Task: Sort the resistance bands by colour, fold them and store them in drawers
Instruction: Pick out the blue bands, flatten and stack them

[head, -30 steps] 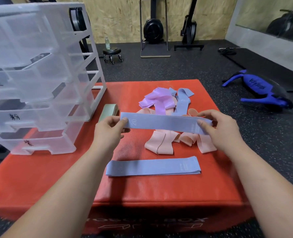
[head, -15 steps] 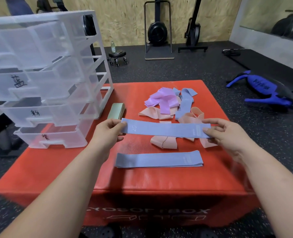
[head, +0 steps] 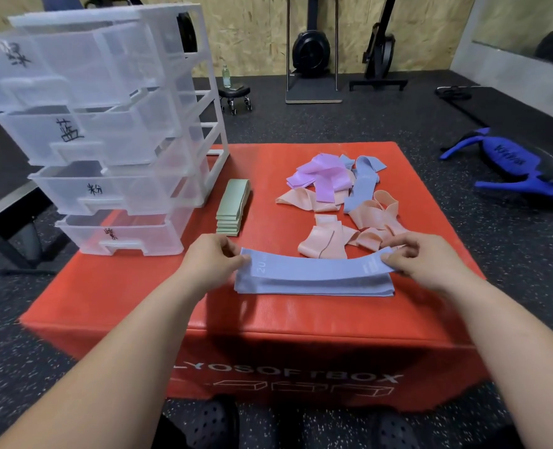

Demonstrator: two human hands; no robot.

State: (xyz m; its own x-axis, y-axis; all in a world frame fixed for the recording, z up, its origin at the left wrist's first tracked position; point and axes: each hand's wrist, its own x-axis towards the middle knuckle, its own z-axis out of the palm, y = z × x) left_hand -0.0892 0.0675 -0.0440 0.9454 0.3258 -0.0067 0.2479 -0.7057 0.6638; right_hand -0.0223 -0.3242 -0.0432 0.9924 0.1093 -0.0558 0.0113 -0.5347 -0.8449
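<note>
A blue band [head: 314,267] marked "20" stretches between my hands, just above a flat stack of blue bands [head: 314,286] on the red box [head: 139,286]. My left hand [head: 210,260] pinches its left end and my right hand [head: 420,257] pinches its right end. Behind lies a loose heap of purple bands [head: 320,176], pink bands [head: 375,218] and one more blue band [head: 362,186]. A folded stack of green bands [head: 233,207] sits beside the clear drawer unit [head: 113,131], whose four labelled drawers are closed.
The red box stands on black gym flooring. A blue exercise device [head: 511,166] lies on the floor at the right. A small stool [head: 236,95] and gym machines [head: 312,53] stand against the wooden back wall. My shoes [head: 216,422] show below the box.
Both hands have lowered the held blue band toward me, down onto the blue stack. The camera view has tilted downward.
</note>
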